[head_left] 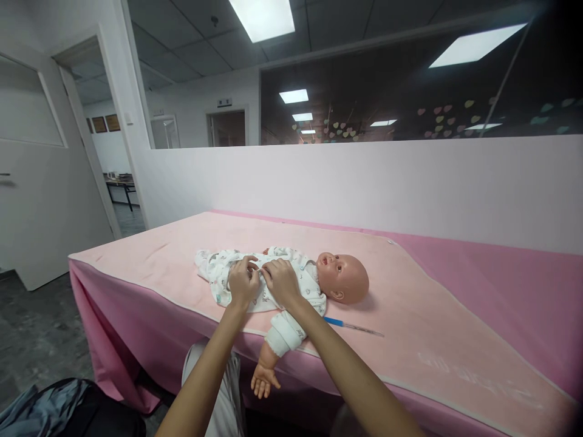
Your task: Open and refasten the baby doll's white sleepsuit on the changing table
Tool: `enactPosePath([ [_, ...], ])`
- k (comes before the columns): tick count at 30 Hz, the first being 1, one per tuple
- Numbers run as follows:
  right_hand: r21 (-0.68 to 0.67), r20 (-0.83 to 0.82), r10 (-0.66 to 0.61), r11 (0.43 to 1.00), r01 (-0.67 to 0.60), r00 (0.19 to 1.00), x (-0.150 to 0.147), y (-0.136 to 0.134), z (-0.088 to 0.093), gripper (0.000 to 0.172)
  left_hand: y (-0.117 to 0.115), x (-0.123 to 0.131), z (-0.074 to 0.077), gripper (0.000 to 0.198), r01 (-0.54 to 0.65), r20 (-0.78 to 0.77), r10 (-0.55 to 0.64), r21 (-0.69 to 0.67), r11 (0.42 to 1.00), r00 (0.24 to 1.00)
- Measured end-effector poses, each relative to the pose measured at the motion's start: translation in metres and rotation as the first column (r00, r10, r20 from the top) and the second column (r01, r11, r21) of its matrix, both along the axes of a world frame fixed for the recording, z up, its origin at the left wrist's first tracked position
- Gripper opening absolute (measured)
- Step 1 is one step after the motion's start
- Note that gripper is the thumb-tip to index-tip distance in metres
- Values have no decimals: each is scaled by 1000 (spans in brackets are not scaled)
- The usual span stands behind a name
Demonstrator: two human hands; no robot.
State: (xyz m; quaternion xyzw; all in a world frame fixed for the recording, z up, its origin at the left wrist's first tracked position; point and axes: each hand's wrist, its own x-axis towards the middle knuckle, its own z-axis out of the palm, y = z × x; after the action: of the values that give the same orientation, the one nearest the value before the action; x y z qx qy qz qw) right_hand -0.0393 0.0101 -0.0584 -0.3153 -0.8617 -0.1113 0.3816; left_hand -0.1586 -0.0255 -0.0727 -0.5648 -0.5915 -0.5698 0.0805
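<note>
A baby doll (344, 278) lies on its back, head to the right, in a white printed outfit (311, 285). My left hand (243, 281) is at the front of the outfit near the waist, fingers bent and pinched on the cloth. Close beside it, my right hand (281, 280) has its fingertips pressed together on the same part of the garment. Just what the fingertips hold is too small to make out beyond the cloth. One doll arm (266, 364) with a rolled white cuff hangs over the table's front edge. Under my right forearm lies a thin rod with a blue end (334, 321).
A light pink sheet (423, 315) covers the table over a darker pink cloth (523, 291). Behind it stands a white wall (364, 188) with a window above. At lower left is a dark bag (86, 406); a door (40, 164) stands open beyond.
</note>
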Motion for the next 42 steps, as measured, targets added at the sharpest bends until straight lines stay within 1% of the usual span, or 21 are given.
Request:
enactPosePath([
  [9,9,14,-1,1000,0,1000,0,1,-1,16,2,-1,-1,27,3,-34,-5,-48,999,999],
  [15,19,30,2,1000,-2,1000,0,0,0,18,2,-2,-2,31,15,-27,-16,-47,999,1000],
  [21,6,19,9,1000,-9,1000,1,0,0,19,2,-3,-3,30,26,-13,-26,-19,999,1000],
  [29,8,39,4,1000,-5,999,1,0,0,18,1,-3,-1,26,22,-15,-23,-82,996,1000],
  [37,1,18,14,1000,-14,1000,0,0,0,16,-1,-1,1,23,-19,-57,13,-93,995,998],
  [42,-5,-1,22,1000,-22,1000,0,1,0,15,-4,1,2,24,22,-131,-32,-72,997,991],
])
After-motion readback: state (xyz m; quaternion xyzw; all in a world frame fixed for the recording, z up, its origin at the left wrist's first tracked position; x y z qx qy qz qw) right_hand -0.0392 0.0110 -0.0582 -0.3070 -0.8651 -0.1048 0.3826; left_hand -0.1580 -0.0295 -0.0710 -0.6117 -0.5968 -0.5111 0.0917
